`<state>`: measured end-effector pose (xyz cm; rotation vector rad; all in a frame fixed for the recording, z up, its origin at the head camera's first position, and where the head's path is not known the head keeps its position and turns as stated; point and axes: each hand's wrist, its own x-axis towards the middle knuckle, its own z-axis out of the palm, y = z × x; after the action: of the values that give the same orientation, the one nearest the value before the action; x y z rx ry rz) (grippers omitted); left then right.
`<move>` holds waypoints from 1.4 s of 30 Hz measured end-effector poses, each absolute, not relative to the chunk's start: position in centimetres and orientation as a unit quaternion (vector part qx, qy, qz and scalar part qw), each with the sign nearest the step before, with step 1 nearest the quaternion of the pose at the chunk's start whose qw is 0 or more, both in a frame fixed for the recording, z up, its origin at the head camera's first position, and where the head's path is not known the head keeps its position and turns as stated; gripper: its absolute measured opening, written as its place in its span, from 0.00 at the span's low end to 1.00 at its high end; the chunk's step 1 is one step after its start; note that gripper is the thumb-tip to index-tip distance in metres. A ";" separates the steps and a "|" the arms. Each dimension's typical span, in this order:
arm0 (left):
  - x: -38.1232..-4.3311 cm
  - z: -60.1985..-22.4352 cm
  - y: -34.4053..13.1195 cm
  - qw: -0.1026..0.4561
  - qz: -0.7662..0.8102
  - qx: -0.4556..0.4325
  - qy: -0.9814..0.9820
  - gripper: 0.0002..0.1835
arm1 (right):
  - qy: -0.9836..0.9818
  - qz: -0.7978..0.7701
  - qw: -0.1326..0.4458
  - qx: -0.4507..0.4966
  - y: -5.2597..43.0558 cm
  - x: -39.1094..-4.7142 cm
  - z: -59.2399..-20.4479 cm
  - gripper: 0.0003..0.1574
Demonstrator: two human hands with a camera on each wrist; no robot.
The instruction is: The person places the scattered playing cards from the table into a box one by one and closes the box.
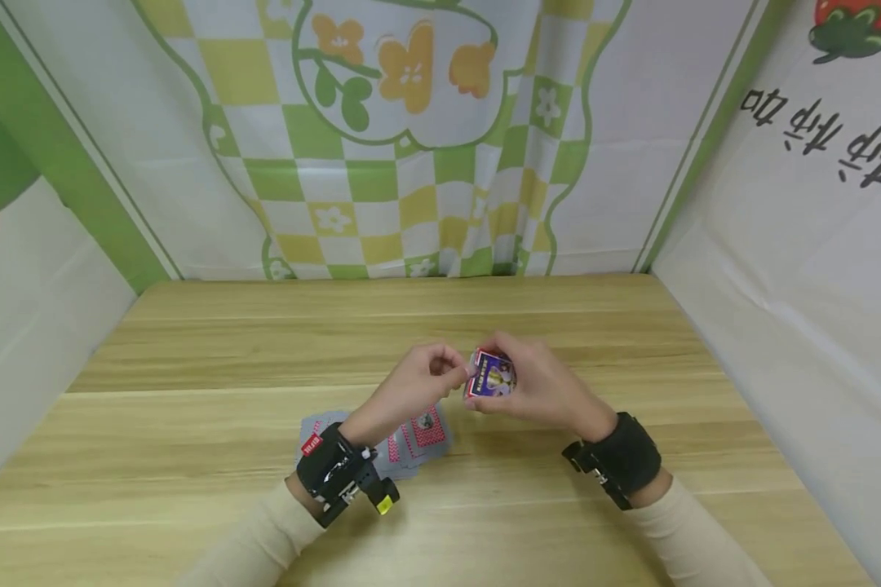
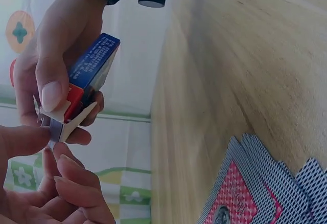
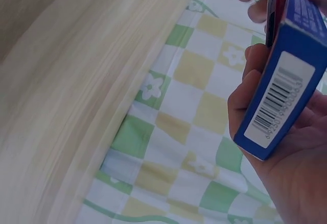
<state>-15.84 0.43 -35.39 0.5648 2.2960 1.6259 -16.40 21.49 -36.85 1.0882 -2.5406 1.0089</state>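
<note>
A pale yellow-brown, wood-grained counter (image 1: 191,350) is stretching back to a white cloth curtain (image 1: 382,196) with green and yellow checks, orange flowers (image 1: 411,69) and a wavy green edging. White fabric walls (image 1: 785,253) with green borders are enclosing both sides; the right-hand one is bearing a red fruit print (image 1: 862,16) and black lettering (image 1: 803,126), upside down in the head view. Above the middle of the counter, a small rectangular blue, red and white cardboard box (image 1: 493,375) is hanging in the bare right hand (image 1: 543,383), whose grip is clamping its sides. Its barcode label (image 3: 278,100) is facing the right wrist camera, and a white flap (image 2: 77,121) is standing out at the far end. There, the bare left hand (image 1: 411,379) is pinching, thumb and finger together, though exactly which layer its grip is taking I cannot tell. Below the left wrist, grey-patterned paper cards with pinkish-red checked centres (image 1: 429,425) are lying overlapped on the wood, partly hidden by the forearm
</note>
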 end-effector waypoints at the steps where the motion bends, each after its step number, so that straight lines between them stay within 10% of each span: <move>1: -15.5 -35.0 0.5 0.136 0.561 0.192 0.793 0.09 | -0.860 0.340 0.100 0.368 21.5 -16.4 -36.9 0.34; 12: -18.5 -36.8 -0.6 0.053 0.348 0.261 0.899 0.10 | -0.875 0.334 0.122 0.329 22.5 -16.4 -36.4 0.38; 20: -17.7 -37.5 -1.5 0.103 0.114 0.271 0.950 0.35 | -0.874 0.333 0.111 0.336 22.2 -16.3 -36.8 0.37; 42: -17.3 -38.8 -1.3 0.081 0.071 0.242 0.964 0.41 | -0.871 0.337 0.089 0.348 21.6 -16.4 -37.1 0.37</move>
<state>-17.31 -1.33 -38.76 0.7225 2.8833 0.2117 -16.45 21.63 -37.09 1.0349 -2.5901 1.0014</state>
